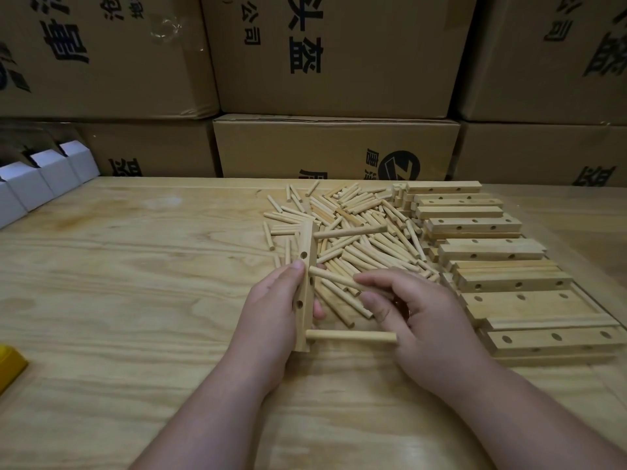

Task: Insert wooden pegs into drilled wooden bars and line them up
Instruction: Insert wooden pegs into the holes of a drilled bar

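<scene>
1. Nearest the front edge of the tabletop (135, 266), the left hand (271, 313) grips the bar (305, 286). Its thumb lies on the drilled face and its fingertips curl round the far side. The bar stands on its long edge, with its long axis running away from the person.

2. One peg (351, 335) is seated in the bar's nearest hole and sticks out to the right, square to the bar, with its free end touching the right hand (417, 320).

3. The right hand pinches a second peg (334, 278) between thumb and fingers. Its tip is at the bar's right side, about level with the left thumb. The peg's axis slopes toward the person from tip to hand rather than lying square to the bar. I judge it must swing level with the seated peg to go in straight, and the right hand does the pushing.

4. Farther along the bar, a third peg (349, 231) sits near the top, also pointing right.

5. Beyond the hands lies the loose peg pile (356, 228), near the back edge.

6. Along the right edge, the spare bars (492, 249) are stacked, long axes running left to right.
</scene>
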`<act>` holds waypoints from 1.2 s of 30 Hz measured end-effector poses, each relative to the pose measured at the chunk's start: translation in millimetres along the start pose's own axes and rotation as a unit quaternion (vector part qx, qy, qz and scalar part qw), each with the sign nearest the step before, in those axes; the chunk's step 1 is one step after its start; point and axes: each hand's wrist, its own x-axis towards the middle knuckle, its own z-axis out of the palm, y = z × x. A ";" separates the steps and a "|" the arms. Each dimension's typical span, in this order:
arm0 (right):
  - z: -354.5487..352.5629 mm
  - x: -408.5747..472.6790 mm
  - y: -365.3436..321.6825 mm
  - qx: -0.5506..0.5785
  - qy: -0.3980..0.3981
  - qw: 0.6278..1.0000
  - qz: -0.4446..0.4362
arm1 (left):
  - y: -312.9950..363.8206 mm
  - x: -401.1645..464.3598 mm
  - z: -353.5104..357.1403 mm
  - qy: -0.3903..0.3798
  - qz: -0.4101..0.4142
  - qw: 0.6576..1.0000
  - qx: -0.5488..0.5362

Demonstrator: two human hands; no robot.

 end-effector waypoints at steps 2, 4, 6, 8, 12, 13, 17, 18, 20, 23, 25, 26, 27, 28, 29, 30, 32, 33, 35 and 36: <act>-0.8 0.8 1.8 0.000 0.001 1.000 -0.010 | 0.2 -0.3 -0.2 -0.003 -0.002 1.000 -0.006; -1.6 1.1 2.7 0.001 0.002 1.000 -0.017 | 0.4 -0.3 -0.6 -0.003 -0.004 1.000 -0.010; -1.8 1.0 2.5 0.003 0.008 1.000 -0.027 | 0.2 0.0 -0.7 -0.004 -0.002 1.000 -0.007; -1.8 1.4 2.2 0.001 0.014 0.999 -0.036 | 0.2 0.1 -0.4 -0.006 0.000 1.000 -0.001; -0.9 2.3 -0.1 -0.003 0.011 0.999 -0.047 | 0.4 0.2 -0.5 -0.008 -0.002 1.000 -0.001; -1.1 2.1 -0.3 -0.003 0.015 0.999 -0.047 | 0.4 0.5 -0.9 -0.007 -0.004 1.000 -0.002; -2.6 1.8 0.5 0.029 0.045 0.999 0.005 | 0.1 1.9 -1.1 0.002 -0.008 1.000 -0.007; -2.9 2.0 0.9 0.033 0.050 0.998 0.009 | 0.1 1.9 -1.1 0.004 -0.008 1.000 -0.005; -4.1 2.3 1.3 0.039 0.057 0.998 0.005 | 0.2 2.2 -1.3 0.009 -0.009 1.000 -0.009; -6.4 3.5 0.2 0.025 0.068 0.997 -0.006 | 0.6 2.7 -1.5 0.012 -0.011 1.000 -0.012; -7.1 4.1 0.1 0.000 0.063 0.998 -0.016 | 0.6 2.7 -1.0 0.012 -0.009 1.000 -0.005; -7.0 4.3 -0.1 -0.011 0.061 0.998 -0.021 | 0.4 2.7 -0.5 0.012 -0.010 1.000 -0.004; -7.1 4.4 -0.1 -0.018 0.061 0.998 -0.026 | 0.2 2.7 -0.4 0.013 -0.011 1.000 0.000; -7.3 4.6 0.1 -0.024 0.063 0.997 -0.032 | -0.2 2.7 -0.3 0.013 -0.011 1.000 0.009; -7.3 4.6 0.5 -0.027 0.067 0.997 -0.036 | -0.5 2.6 -0.2 0.012 -0.010 1.000 0.019; -7.4 4.5 0.9 -0.029 0.070 0.996 -0.038 | -0.8 2.4 -0.1 0.010 -0.009 1.000 0.026; -7.8 4.6 1.8 -0.033 0.071 0.996 -0.036 | -1.1 2.4 -0.2 0.007 -0.009 0.999 0.035; -8.0 4.5 2.2 -0.035 0.068 0.997 -0.032 | -1.2 2.4 -0.3 0.005 -0.009 0.999 0.038; -8.7 4.5 3.2 -0.041 0.059 0.997 -0.024 | -1.3 2.5 -0.8 0.005 -0.008 0.999 0.050; -8.9 4.5 3.8 -0.046 0.055 0.997 -0.022 | -1.5 2.5 -1.0 0.006 -0.007 0.998 0.056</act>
